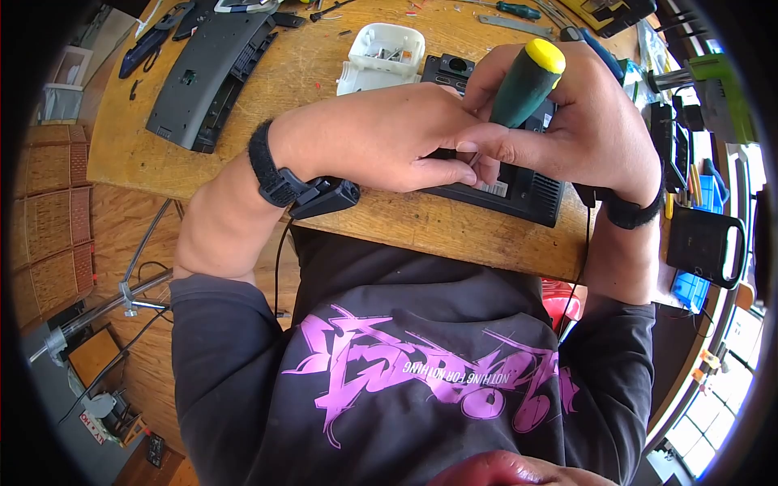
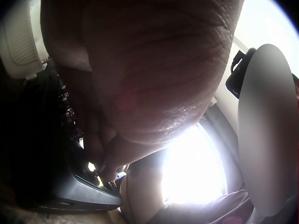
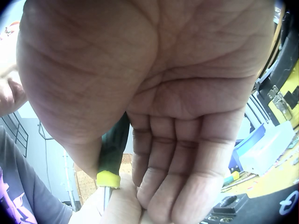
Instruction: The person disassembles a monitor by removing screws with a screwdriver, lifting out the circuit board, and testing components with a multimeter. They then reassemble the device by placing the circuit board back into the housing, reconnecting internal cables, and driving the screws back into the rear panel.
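Observation:
My right hand (image 1: 596,121) grips a screwdriver (image 1: 523,89) with a dark green handle and a yellow butt end. In the right wrist view, the handle (image 3: 114,147) runs between thumb and fingers, and a yellow collar meets the metal shaft. My left hand (image 1: 397,134) comes in from the side, its thumb and fingertips pinching the screwdriver's shaft low down. Beneath both hands lies a black electronic device (image 1: 531,198) with vent slots and a white label, near the table's front edge. The hands hide much of it and the screwdriver's tip.
Beyond the hands stands a white plastic box (image 1: 353,77) holding small metal parts. A long black plastic housing (image 1: 215,69) lies on the left of the wooden table (image 1: 121,158). On the right are a green power tool (image 1: 721,101) and a black case with a handle (image 1: 701,243).

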A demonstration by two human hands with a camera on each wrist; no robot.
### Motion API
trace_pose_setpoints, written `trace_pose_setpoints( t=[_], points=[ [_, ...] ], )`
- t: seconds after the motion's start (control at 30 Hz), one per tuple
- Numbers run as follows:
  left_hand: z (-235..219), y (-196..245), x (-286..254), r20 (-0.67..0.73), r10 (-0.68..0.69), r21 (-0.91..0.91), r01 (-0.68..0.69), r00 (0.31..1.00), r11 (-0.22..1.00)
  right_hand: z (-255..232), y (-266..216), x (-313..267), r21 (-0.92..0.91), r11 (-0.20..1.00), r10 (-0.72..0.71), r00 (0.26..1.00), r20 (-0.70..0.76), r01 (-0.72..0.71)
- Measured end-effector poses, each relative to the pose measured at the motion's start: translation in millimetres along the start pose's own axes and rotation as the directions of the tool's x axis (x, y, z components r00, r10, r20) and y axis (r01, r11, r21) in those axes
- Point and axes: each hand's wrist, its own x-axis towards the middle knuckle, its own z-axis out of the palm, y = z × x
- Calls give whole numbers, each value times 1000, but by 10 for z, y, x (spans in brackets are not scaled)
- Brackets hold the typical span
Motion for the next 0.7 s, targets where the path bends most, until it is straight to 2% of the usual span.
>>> trace_pose_setpoints(
  t=[0.7],
  points=[
    [13,-7,-1,-9,-7,-9,7,1000,1000,39,10,-6,61,997,40,999,9,-40]
  ],
)
